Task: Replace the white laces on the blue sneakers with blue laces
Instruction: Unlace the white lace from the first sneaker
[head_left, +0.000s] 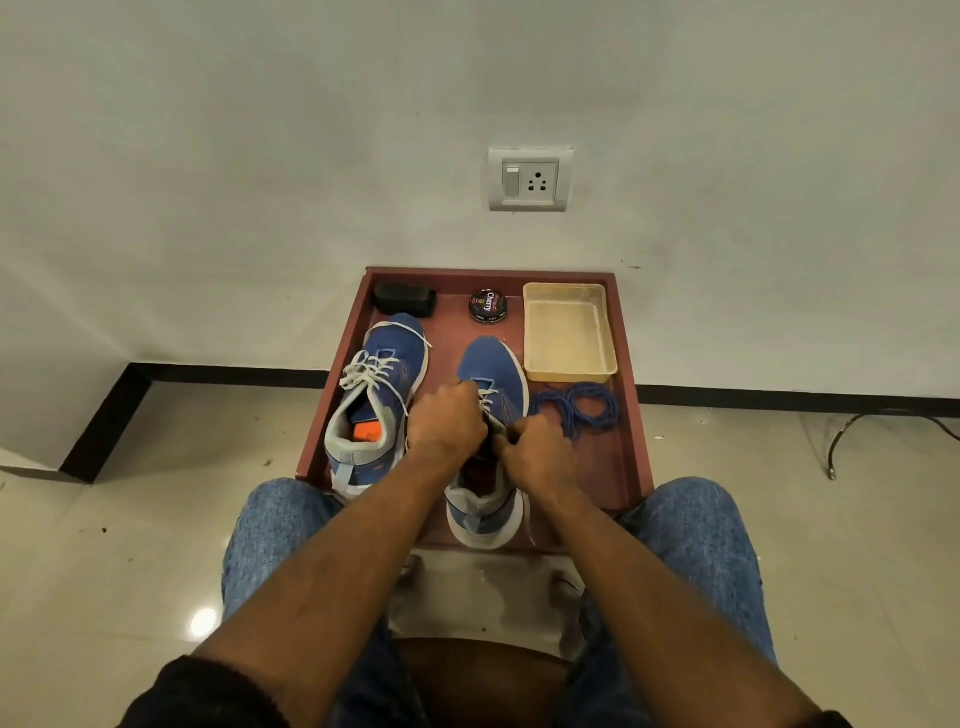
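A glossy pale tiled floor (130, 519) meets a plain white wall (260, 156) along a black skirting strip, and a white switch-and-socket plate (530, 179) sits on the wall directly above a shallow reddish-brown tray (631, 415) with a raised rim. At the tray's far edge lie a black rectangular block (405, 300), a round black polish tin (488, 305) and a translucent cream plastic tub (569, 332) with sloped walls. On the tray's left half stands the left sneaker (374, 395), blue knit with a grey collar, its white laces (371, 366) loosely threaded. On the tray's middle stands the right sneaker (491, 415), of the same make, a few white lace crossings showing. The left hand (447, 421) curls over its tongue area, fingers bent round the lacing; the right hand (535, 452) is closed beside it at the shoe's opening, seemingly pinching lace, though exactly what it pinches cannot be told. A coil of thin blue laces (576, 410) lies on the tray just right of this shoe, below the tub.
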